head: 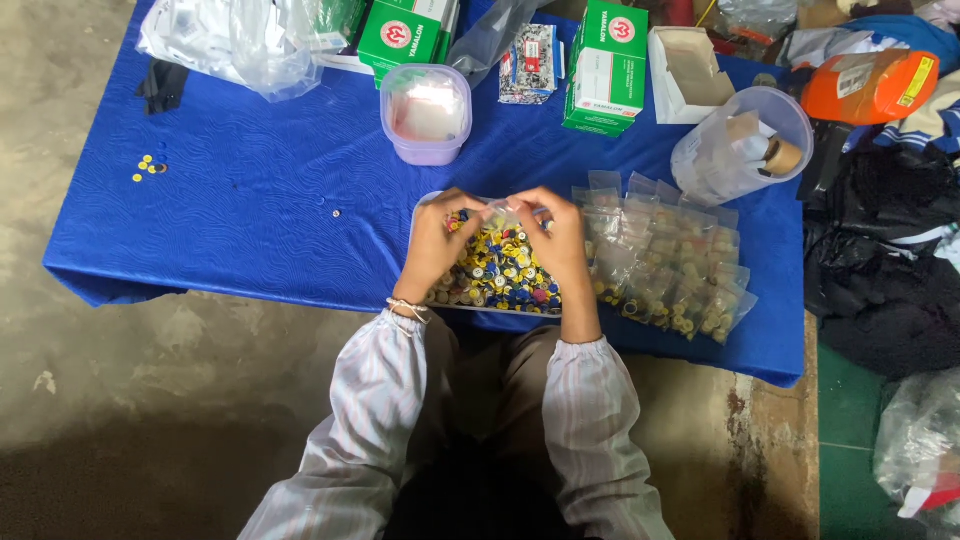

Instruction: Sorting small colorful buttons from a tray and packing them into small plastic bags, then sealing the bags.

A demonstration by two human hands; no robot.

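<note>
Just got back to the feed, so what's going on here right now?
A person sits at a blue-covered table, both hands over a tray of small coloured caps. The left hand and right hand together hold a small clear bag above the tray. A spread of filled small bags lies right of the tray. A lilac tub and green boxes stand farther back.

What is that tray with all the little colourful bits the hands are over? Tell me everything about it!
The tray is shallow and pale, lying flat at the near edge of the blue table. It is heaped with small round pieces, mostly yellow, some blue, red and tan. Only its far left corner and near rim show. The left hand and right hand hover over it, pinching a small clear bag. Filled clear bags lie just to its right.
</note>
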